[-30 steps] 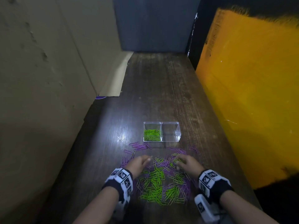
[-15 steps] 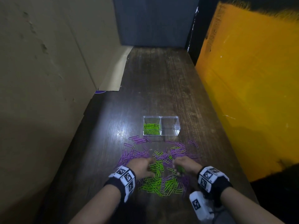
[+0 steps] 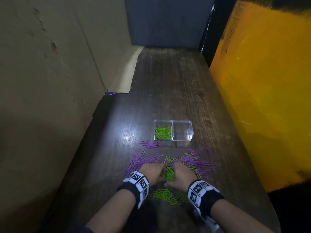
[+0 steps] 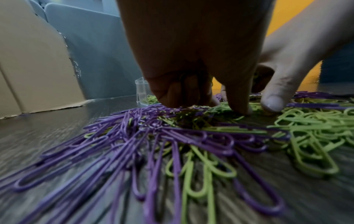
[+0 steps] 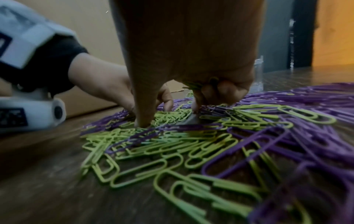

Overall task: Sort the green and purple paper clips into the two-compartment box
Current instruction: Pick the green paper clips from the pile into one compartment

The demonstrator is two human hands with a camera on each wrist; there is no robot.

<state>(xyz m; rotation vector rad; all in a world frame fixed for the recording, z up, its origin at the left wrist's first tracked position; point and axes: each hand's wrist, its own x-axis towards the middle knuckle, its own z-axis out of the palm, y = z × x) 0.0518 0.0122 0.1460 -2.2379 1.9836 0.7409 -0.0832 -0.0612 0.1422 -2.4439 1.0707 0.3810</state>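
A clear two-compartment box (image 3: 173, 140) stands on the dark wooden table (image 3: 168, 91). Its left compartment holds green clips (image 3: 162, 133); the right compartment (image 3: 183, 132) shows nothing inside. Loose purple clips (image 3: 196, 161) and green clips (image 3: 165, 195) lie mixed in front of it. My left hand (image 3: 160, 173) and right hand (image 3: 170, 175) meet over a green cluster (image 3: 168, 172). In the left wrist view the left hand (image 4: 206, 103) has curled fingers (image 4: 182, 94) with clip loops in them. In the right wrist view the right hand (image 5: 172, 112) grips green clips (image 5: 198, 85) in its curled fingers.
A cardboard wall (image 3: 50, 81) runs along the left, with a flap (image 3: 124, 78) lying on the table. An orange panel (image 3: 260, 98) lines the right side and a blue-grey panel (image 3: 165, 22) closes the far end. Bare table stretches beyond the box.
Both hands have drawn back towards me and closer together, raking green clips into a cluster between them. The box has not moved.
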